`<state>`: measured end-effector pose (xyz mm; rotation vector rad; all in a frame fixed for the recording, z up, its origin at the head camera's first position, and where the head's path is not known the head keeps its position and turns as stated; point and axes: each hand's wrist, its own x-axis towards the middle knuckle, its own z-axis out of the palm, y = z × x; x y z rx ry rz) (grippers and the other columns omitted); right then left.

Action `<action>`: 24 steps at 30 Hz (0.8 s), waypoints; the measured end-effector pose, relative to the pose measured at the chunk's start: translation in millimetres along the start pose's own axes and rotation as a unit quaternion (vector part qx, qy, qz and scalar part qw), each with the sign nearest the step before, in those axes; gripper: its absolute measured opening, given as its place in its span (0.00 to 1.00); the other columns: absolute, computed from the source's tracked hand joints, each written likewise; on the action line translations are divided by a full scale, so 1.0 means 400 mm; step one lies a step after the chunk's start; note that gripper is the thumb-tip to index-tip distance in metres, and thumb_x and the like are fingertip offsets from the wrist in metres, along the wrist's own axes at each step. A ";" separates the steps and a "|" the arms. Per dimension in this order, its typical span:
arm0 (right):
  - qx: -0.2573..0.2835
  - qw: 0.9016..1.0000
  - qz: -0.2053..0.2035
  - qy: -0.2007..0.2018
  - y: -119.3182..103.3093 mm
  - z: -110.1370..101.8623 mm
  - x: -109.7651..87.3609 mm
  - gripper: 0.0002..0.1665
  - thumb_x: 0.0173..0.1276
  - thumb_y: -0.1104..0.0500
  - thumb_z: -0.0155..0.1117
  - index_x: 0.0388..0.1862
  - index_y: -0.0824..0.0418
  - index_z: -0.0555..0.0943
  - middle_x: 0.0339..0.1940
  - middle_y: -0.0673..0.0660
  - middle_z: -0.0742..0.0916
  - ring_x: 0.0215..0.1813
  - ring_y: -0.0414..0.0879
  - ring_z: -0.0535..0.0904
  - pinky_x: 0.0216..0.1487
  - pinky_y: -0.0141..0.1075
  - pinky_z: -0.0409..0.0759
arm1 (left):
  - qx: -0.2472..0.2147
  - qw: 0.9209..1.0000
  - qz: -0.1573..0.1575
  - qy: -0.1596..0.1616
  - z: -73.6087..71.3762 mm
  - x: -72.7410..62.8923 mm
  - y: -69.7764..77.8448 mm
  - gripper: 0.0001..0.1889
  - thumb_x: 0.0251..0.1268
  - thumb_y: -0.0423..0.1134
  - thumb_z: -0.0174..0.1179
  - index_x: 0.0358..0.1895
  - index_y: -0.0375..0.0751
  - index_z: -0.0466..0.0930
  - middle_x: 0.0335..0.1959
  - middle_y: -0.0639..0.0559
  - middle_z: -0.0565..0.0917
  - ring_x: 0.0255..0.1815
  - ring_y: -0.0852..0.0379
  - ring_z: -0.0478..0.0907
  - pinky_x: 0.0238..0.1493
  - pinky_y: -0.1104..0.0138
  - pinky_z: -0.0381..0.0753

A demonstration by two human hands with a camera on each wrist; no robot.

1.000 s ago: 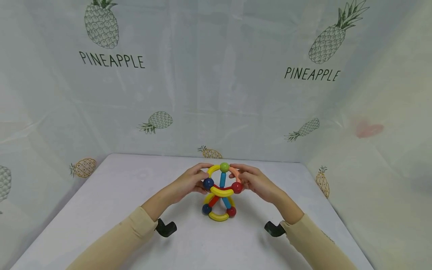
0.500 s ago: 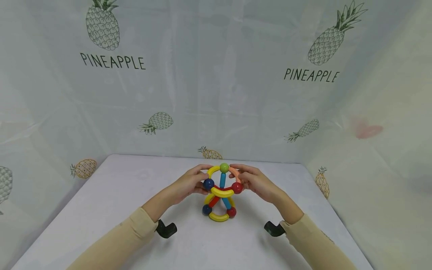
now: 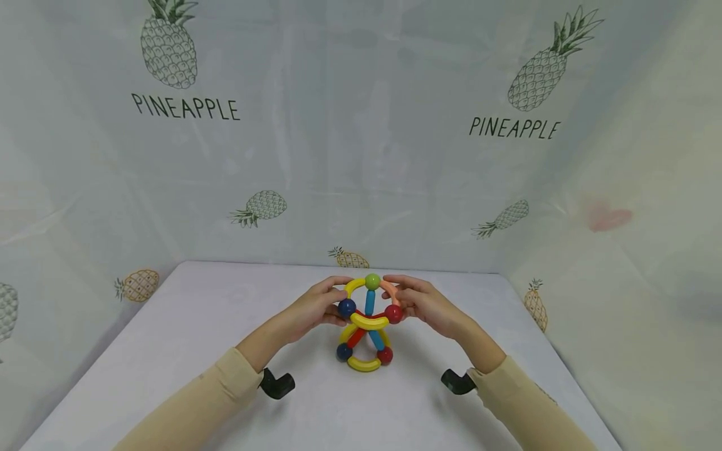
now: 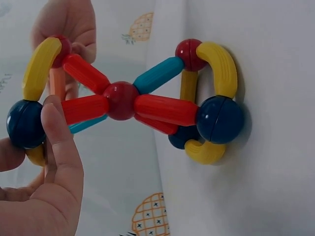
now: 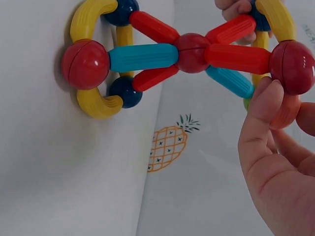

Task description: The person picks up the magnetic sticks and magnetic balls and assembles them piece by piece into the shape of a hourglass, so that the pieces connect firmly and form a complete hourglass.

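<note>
A magnetic stick-and-ball model stands on the table in the head view, with a ring at its base and another on top. Red and blue sticks meet at a central red ball between the rings. My left hand pinches the top ring by its dark blue ball and the yellow curved stick there. On the other side, my right hand grips the ring near its red ball and orange curved stick. A green ball sits at the ring's far side. Some fingertips are hidden behind the ring.
The white table carries the model's base ring. Behind it hangs a pale cloth printed with pineapples. A black bent piece juts from the left wrist, and a similar black piece from the right.
The hands keep the same hold on the model's top ring. The whole scene has shifted slightly down and left in the head view.
</note>
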<state>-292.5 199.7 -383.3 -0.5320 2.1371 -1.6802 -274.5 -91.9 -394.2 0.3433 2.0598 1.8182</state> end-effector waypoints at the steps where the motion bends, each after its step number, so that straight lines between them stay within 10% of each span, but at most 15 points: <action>1: 0.002 1.000 0.001 0.000 0.000 0.000 0.000 0.32 0.83 0.58 0.51 0.82 0.61 0.66 0.66 0.65 0.82 0.47 0.50 0.78 0.49 0.31 0.84 | -0.001 1.000 0.001 -0.002 -0.001 0.000 0.000 0.26 0.85 0.44 0.50 0.80 0.49 0.65 0.51 0.39 0.82 0.47 0.40 0.87 0.53 0.61 0.89; 13: -0.004 1.000 0.001 0.002 0.000 0.000 0.005 0.33 0.84 0.57 0.51 0.83 0.61 0.64 0.67 0.65 0.81 0.48 0.52 0.81 0.52 0.34 0.87 | 0.003 1.000 0.004 -0.009 -0.013 0.002 0.000 0.26 0.86 0.46 0.50 0.81 0.50 0.64 0.50 0.39 0.84 0.44 0.45 0.88 0.53 0.60 0.89; 24: -0.090 0.995 -0.004 0.045 -0.004 -0.030 -0.044 0.33 0.85 0.50 0.55 0.83 0.58 0.65 0.67 0.67 0.81 0.51 0.56 0.87 0.56 0.45 0.88 | 0.118 0.992 0.031 0.038 -0.081 -0.034 -0.003 0.29 0.86 0.49 0.52 0.83 0.52 0.60 0.59 0.43 0.83 0.50 0.46 0.89 0.54 0.59 0.89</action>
